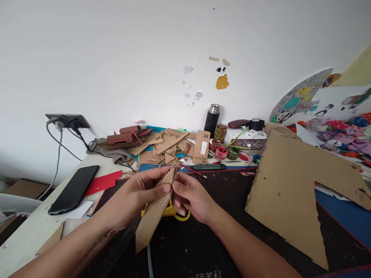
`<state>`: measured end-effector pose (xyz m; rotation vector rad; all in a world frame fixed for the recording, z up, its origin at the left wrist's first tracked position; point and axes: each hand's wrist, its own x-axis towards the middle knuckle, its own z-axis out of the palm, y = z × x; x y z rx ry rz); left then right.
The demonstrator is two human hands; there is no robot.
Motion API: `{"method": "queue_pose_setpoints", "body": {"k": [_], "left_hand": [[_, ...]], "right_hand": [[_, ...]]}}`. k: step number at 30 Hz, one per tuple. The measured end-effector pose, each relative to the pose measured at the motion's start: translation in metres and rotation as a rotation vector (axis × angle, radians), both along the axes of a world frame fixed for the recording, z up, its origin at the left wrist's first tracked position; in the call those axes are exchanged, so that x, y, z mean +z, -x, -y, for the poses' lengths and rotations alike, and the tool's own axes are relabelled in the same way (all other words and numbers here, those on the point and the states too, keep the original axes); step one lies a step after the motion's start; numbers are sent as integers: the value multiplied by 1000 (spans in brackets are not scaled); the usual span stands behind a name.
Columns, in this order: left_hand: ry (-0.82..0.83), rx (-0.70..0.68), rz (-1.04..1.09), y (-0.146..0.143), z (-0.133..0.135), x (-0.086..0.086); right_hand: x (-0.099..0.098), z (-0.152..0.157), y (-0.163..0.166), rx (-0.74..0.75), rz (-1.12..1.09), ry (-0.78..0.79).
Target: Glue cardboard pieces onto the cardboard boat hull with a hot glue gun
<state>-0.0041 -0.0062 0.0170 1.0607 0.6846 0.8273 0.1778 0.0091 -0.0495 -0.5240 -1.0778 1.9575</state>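
Note:
A narrow strip of brown cardboard (150, 224) is held up between both hands over a dark mat. My left hand (145, 189) pinches it from the left, thumb lying on its flat face. From the other side, my right hand (189, 193) closes its thumb and fingers on the strip's ragged right edge. The strip slants from upper right to lower left. Behind it and below my fingers lie yellow-handled scissors (183, 217), partly hidden by the cardboard and my right hand.
A large cut cardboard sheet (284, 193) lies at right. Cardboard scraps (171, 144), paint jars (222, 152) and a black thermos (212, 120) stand along the wall. A green utility knife (209, 166) lies behind my hands. At left are a phone (74, 190) and red paper (104, 182).

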Motion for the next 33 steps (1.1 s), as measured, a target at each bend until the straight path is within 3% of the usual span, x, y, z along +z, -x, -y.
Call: {"method": "queue_pose_setpoints", "body": {"k": [33], "left_hand": [[-6, 20, -28, -2, 3, -1]], "right_hand": [[-3, 1, 1, 17, -19, -19]]}}
